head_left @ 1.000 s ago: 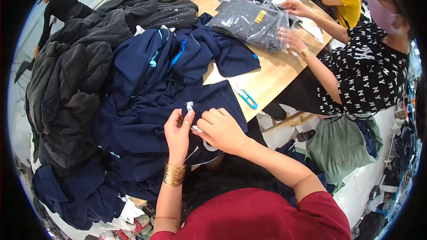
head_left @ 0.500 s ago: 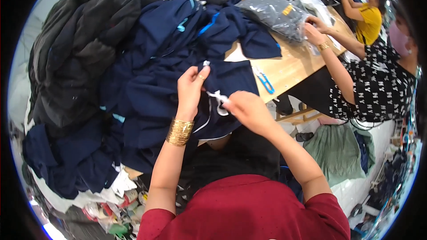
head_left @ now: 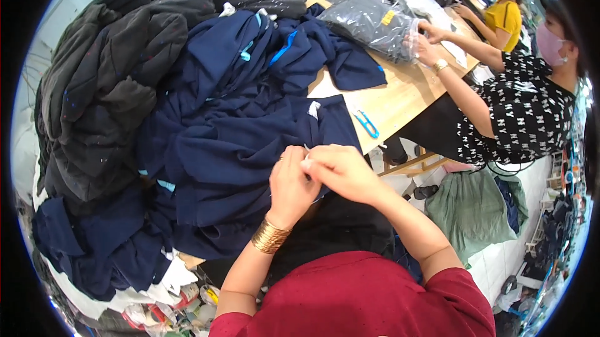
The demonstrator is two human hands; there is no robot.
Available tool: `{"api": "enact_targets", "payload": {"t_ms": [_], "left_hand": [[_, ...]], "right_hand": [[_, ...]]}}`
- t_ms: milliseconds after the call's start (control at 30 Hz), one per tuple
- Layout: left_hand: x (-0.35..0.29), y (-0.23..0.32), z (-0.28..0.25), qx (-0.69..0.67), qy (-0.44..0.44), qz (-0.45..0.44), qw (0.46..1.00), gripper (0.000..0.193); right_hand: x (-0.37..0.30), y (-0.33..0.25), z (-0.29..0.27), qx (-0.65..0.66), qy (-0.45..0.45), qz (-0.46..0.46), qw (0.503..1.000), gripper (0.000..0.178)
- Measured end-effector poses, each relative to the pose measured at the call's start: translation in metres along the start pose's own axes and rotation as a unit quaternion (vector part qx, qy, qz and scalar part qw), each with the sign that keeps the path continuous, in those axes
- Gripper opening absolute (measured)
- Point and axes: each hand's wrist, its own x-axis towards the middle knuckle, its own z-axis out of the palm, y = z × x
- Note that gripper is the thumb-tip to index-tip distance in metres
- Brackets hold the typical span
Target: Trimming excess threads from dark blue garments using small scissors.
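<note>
My left hand (head_left: 291,185) and my right hand (head_left: 340,171) meet over the near edge of a navy blue garment (head_left: 231,149) spread on the wooden table (head_left: 400,96). Both hands pinch the cloth and a small white thing between the fingertips; what it is I cannot tell. A white label (head_left: 314,109) shows on the garment just beyond my hands. A gold bangle circles my left wrist.
A heap of dark grey and black clothes (head_left: 106,80) lies to the left, more navy garments behind. Blue-handled scissors (head_left: 366,124) lie on the table edge at right. Across the table a person in a black patterned top (head_left: 525,118) handles plastic-bagged clothes (head_left: 375,18); another person in yellow sits farther back.
My hands have drawn back toward me and closed together on the garment's near edge. The view has shifted, so the table and the people sit farther right.
</note>
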Motion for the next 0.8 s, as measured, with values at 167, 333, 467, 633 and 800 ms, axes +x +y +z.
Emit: {"api": "enact_targets", "payload": {"t_ms": [167, 333, 467, 633, 800], "left_hand": [[0.011, -0.005, -0.026, 0.042, -0.091, 0.067, 0.993, 0.014], [0.005, 0.007, -0.04, -0.039, -0.145, 0.103, 0.983, 0.011], [-0.001, -0.002, -0.039, -0.072, -0.151, 0.11, 0.98, 0.012], [-0.014, -0.019, -0.043, -0.525, -0.149, -0.304, 0.781, 0.01], [-0.027, -0.021, -0.053, -0.433, -0.404, -0.317, 0.741, 0.018]], "right_hand": [[0.003, -0.015, -0.022, 0.284, 0.037, 0.281, 0.916, 0.036], [0.007, 0.011, -0.048, 0.62, 0.136, 0.366, 0.681, 0.033], [0.002, 0.036, -0.047, 0.644, 0.18, 0.335, 0.664, 0.031], [-0.017, -0.005, -0.036, 0.121, 0.012, 0.214, 0.969, 0.031], [-0.03, -0.022, -0.043, -0.276, -0.107, 0.04, 0.954, 0.026]]}}
